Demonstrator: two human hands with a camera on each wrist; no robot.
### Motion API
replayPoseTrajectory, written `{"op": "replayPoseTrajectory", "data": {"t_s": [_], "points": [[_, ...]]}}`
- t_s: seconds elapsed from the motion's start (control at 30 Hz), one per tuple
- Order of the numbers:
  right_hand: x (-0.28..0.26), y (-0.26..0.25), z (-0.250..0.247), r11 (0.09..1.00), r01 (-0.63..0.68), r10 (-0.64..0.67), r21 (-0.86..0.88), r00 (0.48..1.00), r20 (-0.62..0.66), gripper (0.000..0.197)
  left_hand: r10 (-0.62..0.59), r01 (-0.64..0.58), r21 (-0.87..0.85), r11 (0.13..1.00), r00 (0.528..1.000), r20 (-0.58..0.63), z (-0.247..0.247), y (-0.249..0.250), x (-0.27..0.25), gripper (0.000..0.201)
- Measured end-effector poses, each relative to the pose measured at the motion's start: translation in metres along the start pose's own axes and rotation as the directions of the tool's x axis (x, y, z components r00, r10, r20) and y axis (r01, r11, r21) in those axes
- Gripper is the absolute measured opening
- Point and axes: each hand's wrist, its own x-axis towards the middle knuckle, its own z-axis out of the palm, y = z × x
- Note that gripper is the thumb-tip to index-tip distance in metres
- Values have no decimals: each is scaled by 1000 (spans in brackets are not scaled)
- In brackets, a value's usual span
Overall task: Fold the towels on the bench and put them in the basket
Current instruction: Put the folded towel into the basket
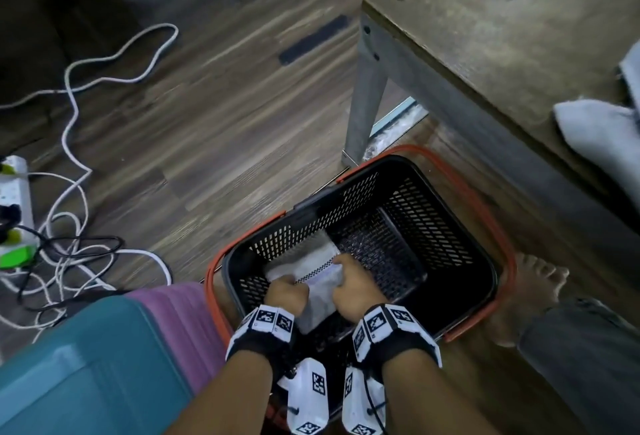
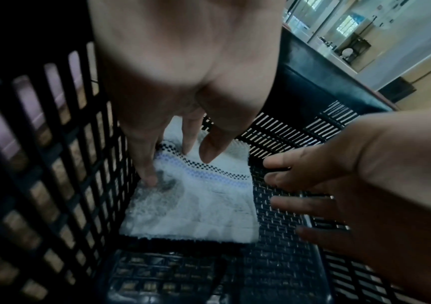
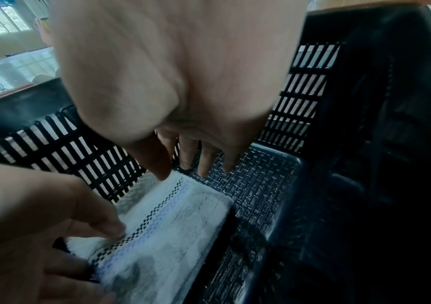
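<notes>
A black mesh basket (image 1: 415,212) with orange handles stands on the floor beside the wooden bench (image 1: 502,36). A folded white towel (image 1: 320,296) with a checkered stripe lies flat on the basket's floor against its left wall (image 2: 53,164). My left hand (image 1: 287,290) reaches down into the basket, its straight fingers (image 2: 149,179) touching the towel (image 2: 196,205) at its left edge. My right hand (image 1: 346,275) is also inside, with its fingers (image 3: 204,164) spread over the bare mesh beside the towel (image 3: 170,236). More white towels (image 1: 599,136) lie on the bench at the right edge.
The bench's grey leg (image 1: 367,98) stands just behind the basket. A teal suitcase (image 1: 86,365) and a pink one (image 1: 180,323) sit to the basket's left. White cables and a power strip (image 1: 14,199) lie on the floor further left. A bare foot (image 1: 530,289) rests right of the basket.
</notes>
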Motion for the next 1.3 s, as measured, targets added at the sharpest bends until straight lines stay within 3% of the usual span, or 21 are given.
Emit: {"op": "replayPoseTrajectory", "data": {"t_s": [0.13,0.3,0.4,0.53,0.63,0.7,0.77,0.87,0.97,1.03,1.1,1.17,1.3], "points": [[-2,-3,-3,1000,-8,8,-5,1000,2,56,39,-39,1,999,999,-23,-5,2,-6,46],[-17,-20,-27,998,69,-69,-6,997,-34,32,102,-112,-68,991,987,-126,-26,22,-32,36],[-41,-42,-53,990,139,-139,-6,989,-43,16,194,-198,-86,976,980,-49,-41,47,-63,26],[-94,-80,-110,961,238,-238,-141,971,17,25,398,-393,-116,912,917,26,-57,83,-118,21],[-159,-107,-164,931,355,-365,-90,917,-162,21,561,-554,-154,818,828,6,-65,114,-171,25],[-215,-117,-205,892,441,-448,-103,824,-347,22,676,-676,-117,728,736,-38,-68,144,-212,26],[-276,-115,-243,861,476,-499,-178,725,-475,28,800,-799,-96,593,599,-43,-68,178,-256,24],[-370,-84,-286,819,524,-538,-235,558,-632,24,919,-920,-17,391,389,63,-54,228,-338,21],[-445,-27,-307,811,548,-481,-207,423,-768,17,970,-991,-3,135,131,207,-22,263,-424,26],[-480,17,-315,817,555,-402,-157,352,-846,18,953,-1000,21,5,12,303,7,275,-472,28],[-502,65,-319,847,522,-303,-104,312,-900,21,903,-995,79,-65,-25,429,40,283,-504,33],[-509,114,-317,896,442,-199,-43,313,-929,22,831,-980,153,-127,-20,556,80,287,-521,35],[-487,203,-296,968,237,-10,78,351,-936,17,654,-915,311,-257,73,753,164,275,-525,17]]}}
